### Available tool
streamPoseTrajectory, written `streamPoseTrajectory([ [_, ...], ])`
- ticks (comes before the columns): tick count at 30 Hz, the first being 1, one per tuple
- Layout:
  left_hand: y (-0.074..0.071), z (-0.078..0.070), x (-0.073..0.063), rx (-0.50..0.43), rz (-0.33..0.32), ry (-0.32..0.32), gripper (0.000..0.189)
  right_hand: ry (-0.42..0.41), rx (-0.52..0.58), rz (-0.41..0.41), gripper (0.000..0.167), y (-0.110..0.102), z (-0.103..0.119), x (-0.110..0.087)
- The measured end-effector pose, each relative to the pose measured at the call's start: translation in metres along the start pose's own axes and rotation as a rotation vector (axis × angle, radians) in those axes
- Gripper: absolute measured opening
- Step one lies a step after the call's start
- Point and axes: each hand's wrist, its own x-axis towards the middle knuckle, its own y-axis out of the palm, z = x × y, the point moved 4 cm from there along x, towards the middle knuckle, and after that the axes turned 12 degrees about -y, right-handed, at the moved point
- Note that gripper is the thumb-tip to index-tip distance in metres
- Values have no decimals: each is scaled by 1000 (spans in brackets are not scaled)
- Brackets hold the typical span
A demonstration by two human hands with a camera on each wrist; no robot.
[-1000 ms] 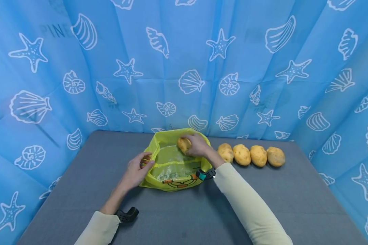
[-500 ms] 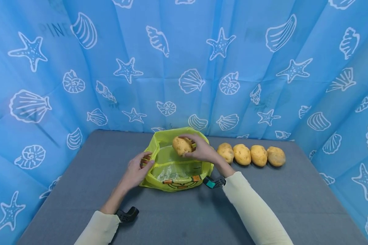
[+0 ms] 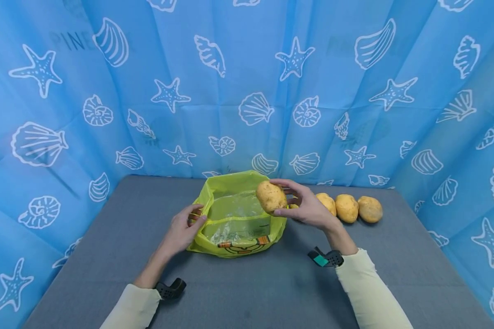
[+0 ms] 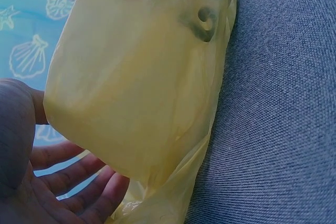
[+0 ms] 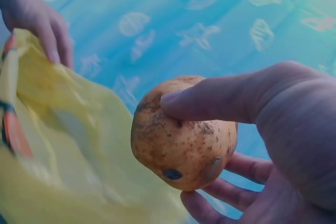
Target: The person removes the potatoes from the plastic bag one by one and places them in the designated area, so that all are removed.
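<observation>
A yellow plastic bag (image 3: 238,224) stands with its mouth spread wide on the grey tabletop, and its inner lining shows. My left hand (image 3: 184,232) holds the bag's left rim; in the left wrist view the thumb passes behind the rim and the fingers (image 4: 79,182) lie curled at its side. Raised at the bag's right rim is a potato (image 3: 271,197), pinched by my right hand (image 3: 308,205). In the right wrist view, the thumb presses the near face of this potato (image 5: 178,145), which has a dark spot, and the fingers support its far side.
Several more potatoes (image 3: 347,209) lie in a row to the right of the bag, the nearest mostly hidden behind my right hand. A blue curtain (image 3: 230,91) with white shells and starfish encloses the grey table (image 3: 238,292) behind and at both sides.
My right hand has lifted the potato up from inside the bag and carried it right, to the bag's right rim. My left hand has stayed on the left rim.
</observation>
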Motion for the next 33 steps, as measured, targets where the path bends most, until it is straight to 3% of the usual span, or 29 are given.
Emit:
streamPoseTrajectory([
  [12, -3, 0, -1, -13, -1, 15, 43, 156, -142, -208, 72, -97, -7, -82],
  [17, -1, 1, -1, -9, 2, 19, 44, 272, -223, -280, 74, -137, -12, -114],
  [22, 0, 0, -2, -7, -3, 26, 44, 360, -237, -350, 75, -174, -23, -144],
  [26, 1, 0, -1, -10, -1, 12, 43, 412, -171, -443, 78, -197, -32, -164],
  [33, 2, 0, 0, -2, 4, -7, 44, 607, -159, -550, 85, -223, -52, -193],
])
